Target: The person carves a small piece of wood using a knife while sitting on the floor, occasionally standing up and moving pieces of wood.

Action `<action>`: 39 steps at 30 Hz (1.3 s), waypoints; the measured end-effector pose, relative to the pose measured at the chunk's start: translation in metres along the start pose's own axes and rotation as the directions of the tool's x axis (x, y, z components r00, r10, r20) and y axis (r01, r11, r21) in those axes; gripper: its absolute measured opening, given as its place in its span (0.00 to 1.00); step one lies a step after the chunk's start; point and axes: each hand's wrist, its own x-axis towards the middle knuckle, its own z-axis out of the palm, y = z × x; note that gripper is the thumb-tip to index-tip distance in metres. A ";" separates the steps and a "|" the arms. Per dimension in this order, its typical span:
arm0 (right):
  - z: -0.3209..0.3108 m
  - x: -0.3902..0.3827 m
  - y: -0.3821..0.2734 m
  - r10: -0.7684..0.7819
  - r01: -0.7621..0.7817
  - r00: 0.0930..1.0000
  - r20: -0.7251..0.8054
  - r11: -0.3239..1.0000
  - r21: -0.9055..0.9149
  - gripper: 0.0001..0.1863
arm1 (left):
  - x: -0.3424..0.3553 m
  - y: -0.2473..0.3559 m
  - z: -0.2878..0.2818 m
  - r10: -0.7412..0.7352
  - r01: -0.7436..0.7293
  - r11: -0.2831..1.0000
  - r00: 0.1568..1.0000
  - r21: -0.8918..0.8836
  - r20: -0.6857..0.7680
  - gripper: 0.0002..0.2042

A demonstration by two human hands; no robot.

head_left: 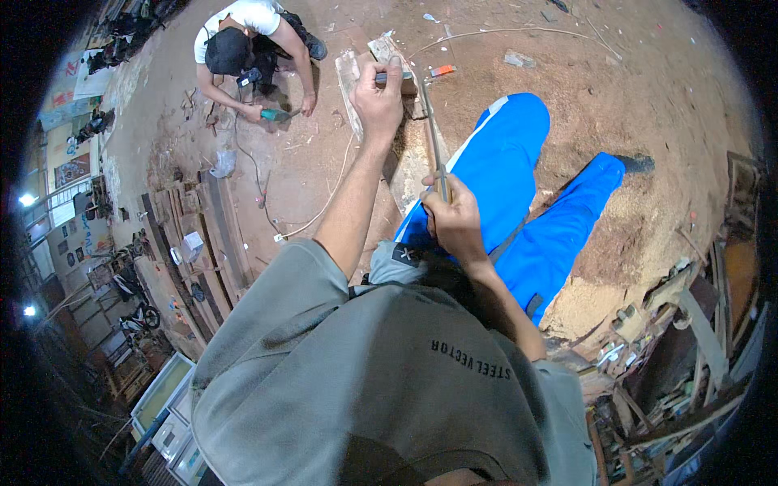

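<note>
**Both hands closed, one at each end of the pale board [412, 166]**

Above the far end of the board, the left hand [379, 104] is clenched around a narrow dark piece [408, 77]; what exactly it is, I cannot tell. Beside the near end, the right hand [454, 217] grasps the handle of a long thin tool [436, 138], which lies along the board's right side and points to the far end. Whether its tip touches the dark piece is not clear to me.

In my judgement, good work here needs a firm left hand with the fingers away from the tool's edge, and a right wrist in line with the tool. The blue trouser leg [519, 154] is just right of the board, so the tool should be guided carefully on that side. To the left, beyond the board, a co-worker [243, 49] crouches.
</note>
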 end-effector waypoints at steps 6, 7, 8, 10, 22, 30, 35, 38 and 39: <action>0.010 -0.005 -0.009 -0.123 0.138 0.988 -0.097 0.975 0.175 0.06 | -0.003 0.004 0.004 -0.016 0.015 1.000 0.999 -0.015 -0.042 0.17; 0.013 -0.004 -0.008 -0.078 0.104 0.990 -0.118 0.966 0.236 0.07 | -0.001 0.005 0.002 -0.031 0.030 0.999 0.998 -0.025 -0.056 0.17; 0.011 -0.001 0.001 -0.076 0.094 0.992 -0.098 0.975 0.201 0.07 | 0.000 0.008 0.001 -0.021 0.020 1.000 0.998 -0.013 -0.059 0.16; 0.007 0.004 0.015 0.066 -0.062 0.998 -0.012 0.978 0.200 0.07 | 0.000 0.013 0.001 0.017 -0.015 1.000 0.998 0.020 -0.068 0.16; 0.004 0.008 0.012 0.137 -0.163 0.986 0.094 0.907 0.389 0.05 | -0.002 -0.001 0.001 -0.021 0.019 1.000 0.991 -0.015 -0.135 0.12; 0.008 0.001 0.002 -0.025 0.025 1.000 -0.004 0.927 0.374 0.03 | -0.001 -0.008 0.003 -0.007 -0.004 0.998 0.983 -0.060 -0.185 0.14; 0.008 0.015 0.029 0.203 -0.238 0.970 0.134 0.905 0.352 0.05 | 0.000 -0.004 0.007 -0.031 0.024 0.999 0.977 -0.036 -0.212 0.14; 0.010 0.017 0.034 0.094 -0.111 0.993 0.067 0.945 0.309 0.08 | 0.000 -0.003 0.006 -0.042 0.027 0.997 0.974 -0.073 -0.222 0.15; 0.010 0.017 0.035 -0.007 -0.006 0.999 0.042 0.951 0.308 0.08 | 0.000 -0.002 0.007 0.030 -0.053 0.995 0.965 -0.079 -0.261 0.16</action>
